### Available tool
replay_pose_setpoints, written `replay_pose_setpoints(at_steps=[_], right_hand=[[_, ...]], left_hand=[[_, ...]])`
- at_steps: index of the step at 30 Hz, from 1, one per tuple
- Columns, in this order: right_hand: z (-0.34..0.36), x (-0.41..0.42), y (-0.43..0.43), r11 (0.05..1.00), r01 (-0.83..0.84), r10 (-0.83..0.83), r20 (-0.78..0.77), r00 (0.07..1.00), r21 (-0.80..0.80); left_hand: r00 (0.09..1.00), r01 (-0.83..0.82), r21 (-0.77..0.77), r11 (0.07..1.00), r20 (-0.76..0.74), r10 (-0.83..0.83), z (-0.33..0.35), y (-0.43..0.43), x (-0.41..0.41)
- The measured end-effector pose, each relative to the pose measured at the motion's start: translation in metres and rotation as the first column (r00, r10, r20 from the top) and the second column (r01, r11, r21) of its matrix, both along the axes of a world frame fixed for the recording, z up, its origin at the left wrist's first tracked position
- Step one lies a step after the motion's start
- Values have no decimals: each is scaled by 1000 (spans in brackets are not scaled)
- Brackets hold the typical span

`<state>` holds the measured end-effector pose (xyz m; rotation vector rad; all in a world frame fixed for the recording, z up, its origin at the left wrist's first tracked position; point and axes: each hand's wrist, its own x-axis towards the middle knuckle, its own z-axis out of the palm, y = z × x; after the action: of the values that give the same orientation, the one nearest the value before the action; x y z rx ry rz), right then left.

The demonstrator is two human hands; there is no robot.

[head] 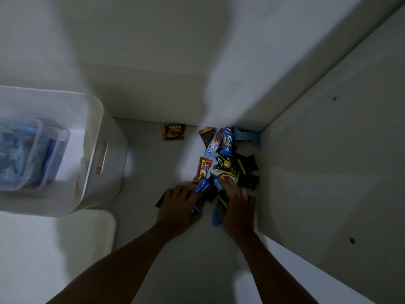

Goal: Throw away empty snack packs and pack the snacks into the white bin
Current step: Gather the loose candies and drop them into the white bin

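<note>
So the snack packs (228, 154) are heaped in the back right corner of the shelf (153, 167), jammed against the side wall (317, 161). One brown Nextar pack (173, 132) sits off on its own by the back wall. The white bin (94, 119) is on the left of the same shelf, well apart from the pile, with some clear tubs (28, 154) inside it.

Both hands are down at the near edge of the heap, close together. The left hand (177, 207) has its fingers curled over a blue pack (200, 187), and the right hand (235, 205) is bunched on a green-edged pack (223, 202). There may be more tucked under each palm, but I can't really tell.

Handling-wise, I'd guess these are light, crinkly foil wrappers. They're slick and slide over each other, so a big scoop probably sheds a few. Whatever's inside likely crumbles if you squeeze hard. I'd cup a loose handful from underneath, or pinch singles by the flat crimped ends. An empty one should feel flat and floppy, but from here I can't pick any out.
</note>
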<state>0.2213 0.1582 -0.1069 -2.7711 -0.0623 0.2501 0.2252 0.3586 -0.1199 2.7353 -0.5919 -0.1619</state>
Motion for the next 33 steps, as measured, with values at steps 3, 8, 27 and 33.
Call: replay_pose_setpoints(at_steps=[3,8,27,33], right_hand=[[3,5,2,999,-23,23,-1,1000,-50],[2,5,2,997,-62,60,-35,998,-45],[-11,17,-12,932,121,-211,241,947,341],[14,11,-3,772,356,-425,10,905,527]], left_hand=[[997,79,-43,996,-20,-80,2,7,16],[988,112,-37,993,-100,-116,8,11,35],[957,-225,-232,947,-237,169,19,7,25],[919,-361,-298,884,-277,282,33,-1,14]])
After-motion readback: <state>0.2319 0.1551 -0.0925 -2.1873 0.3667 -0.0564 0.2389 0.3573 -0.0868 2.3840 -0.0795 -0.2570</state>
